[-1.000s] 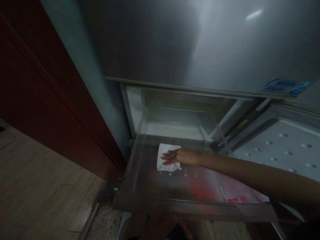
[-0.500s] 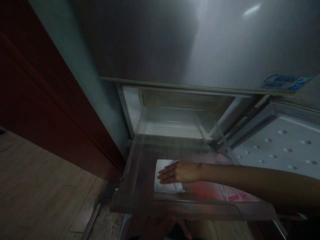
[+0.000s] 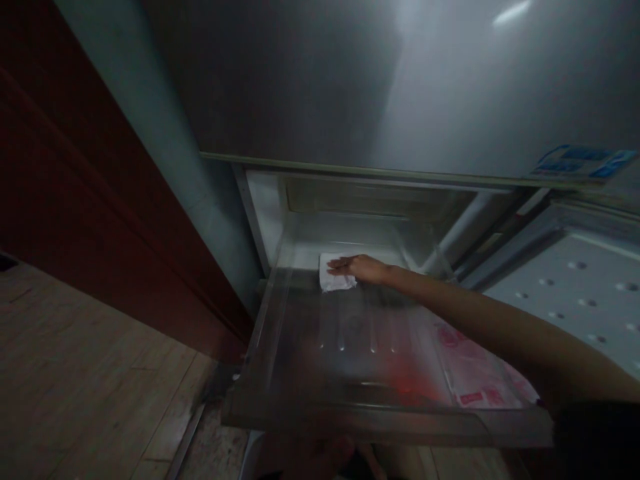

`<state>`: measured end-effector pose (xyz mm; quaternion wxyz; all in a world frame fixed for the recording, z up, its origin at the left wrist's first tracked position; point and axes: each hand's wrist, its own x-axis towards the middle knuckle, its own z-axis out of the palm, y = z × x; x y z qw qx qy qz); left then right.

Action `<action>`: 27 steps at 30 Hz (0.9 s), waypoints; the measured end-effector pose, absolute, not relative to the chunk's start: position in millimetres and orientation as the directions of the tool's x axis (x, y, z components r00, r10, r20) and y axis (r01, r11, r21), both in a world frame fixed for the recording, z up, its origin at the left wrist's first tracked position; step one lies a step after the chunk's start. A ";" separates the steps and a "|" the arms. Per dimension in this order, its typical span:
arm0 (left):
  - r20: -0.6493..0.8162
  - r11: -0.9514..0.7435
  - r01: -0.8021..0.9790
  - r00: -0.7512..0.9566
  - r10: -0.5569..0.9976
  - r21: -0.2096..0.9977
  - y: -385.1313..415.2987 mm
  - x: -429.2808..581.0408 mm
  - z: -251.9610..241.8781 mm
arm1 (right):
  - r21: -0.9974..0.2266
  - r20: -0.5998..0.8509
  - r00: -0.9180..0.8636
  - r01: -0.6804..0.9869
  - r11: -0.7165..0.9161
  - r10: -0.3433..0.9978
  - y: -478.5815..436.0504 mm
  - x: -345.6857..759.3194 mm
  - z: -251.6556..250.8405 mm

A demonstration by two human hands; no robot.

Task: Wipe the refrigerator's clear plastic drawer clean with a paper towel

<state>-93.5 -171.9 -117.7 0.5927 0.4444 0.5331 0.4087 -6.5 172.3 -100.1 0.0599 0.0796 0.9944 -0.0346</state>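
The cloth (image 3: 336,281) lies at the drawer's (image 3: 295,347) far edge, at 12 o'clock. The right hand (image 3: 359,267) presses on it with flat palm and straight fingers, gripping nothing. A pink-printed bag (image 3: 475,373) lies in the drawer at the cloth's 4 o'clock, under the forearm, and the open fridge door (image 3: 575,293) stands at 3 o'clock. The cloth is white and folded small.

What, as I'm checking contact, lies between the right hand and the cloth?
Nothing visible: the right hand lies flat on the cloth, touching it, at the back of the drawer.
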 end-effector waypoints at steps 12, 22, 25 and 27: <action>-0.173 0.175 -0.011 0.090 0.981 0.985 -165.8 -88.7 -111.9 | -0.029 -0.140 -0.967 0.220 0.975 0.214 155.6 -7.2 -98.7; -0.209 0.211 0.051 -0.045 0.977 0.976 -175.1 -89.2 -126.6 | -0.061 -0.143 -0.971 -0.186 0.981 -0.193 50.7 28.1 -115.5; -0.205 0.205 0.044 -0.020 0.979 0.978 -173.8 -88.9 -124.8 | -0.031 -0.117 -0.957 -0.265 0.964 -0.267 32.3 33.3 -116.9; -0.209 0.209 0.041 -0.011 0.978 0.977 -173.4 -89.1 -123.2 | -0.012 -0.115 -0.954 -0.277 0.961 -0.277 29.3 34.2 -116.9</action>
